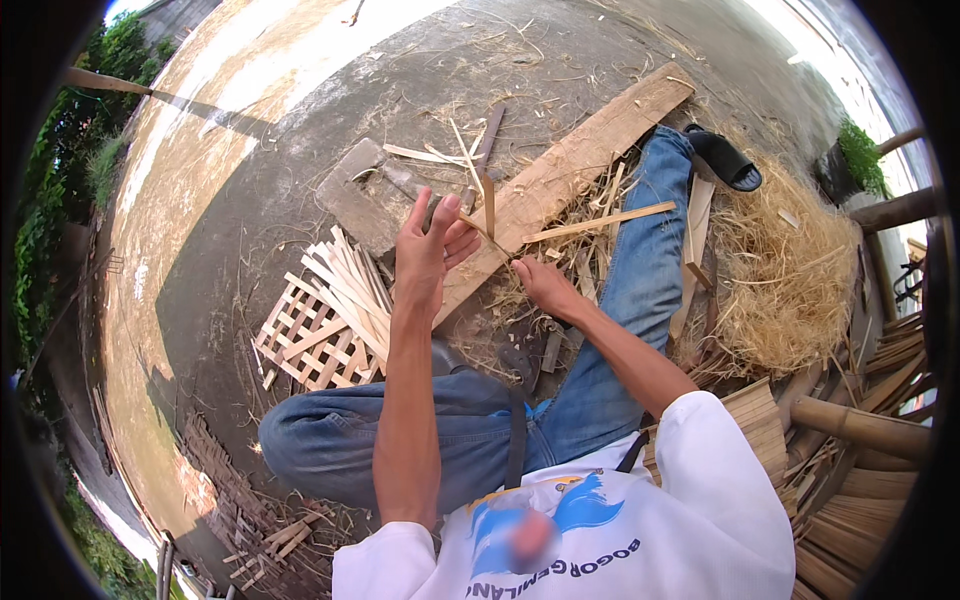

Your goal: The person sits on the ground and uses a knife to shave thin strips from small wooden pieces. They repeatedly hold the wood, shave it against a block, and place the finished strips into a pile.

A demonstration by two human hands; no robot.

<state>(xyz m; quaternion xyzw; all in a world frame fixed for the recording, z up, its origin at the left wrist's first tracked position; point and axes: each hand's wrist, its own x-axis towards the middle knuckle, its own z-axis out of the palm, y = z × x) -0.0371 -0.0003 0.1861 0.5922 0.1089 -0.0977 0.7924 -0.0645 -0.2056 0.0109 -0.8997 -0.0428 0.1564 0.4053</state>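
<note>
My left hand (430, 245) is raised over the plank, thumb and forefinger stretched out and the other fingers loosely bent. A thin bamboo strip (481, 229) slants from beside its thumb down to my right hand (545, 285), which is closed round the strip's lower end. Just above that strip stands a short, flat brown piece (489, 208); whether it is a blade or a split of bamboo I cannot tell. Beneath both hands lies a long wooden plank (590, 130), running from between my legs to the far right. Another bamboo strip (600, 222) lies across my right leg.
A woven bamboo lattice (310, 335) with loose pale slats (350, 285) lies left of my hands. Behind them is a flat stone block (350, 195). A heap of shavings (780, 270) and a black sandal (722, 160) are on the right, bamboo poles (860, 428) at lower right.
</note>
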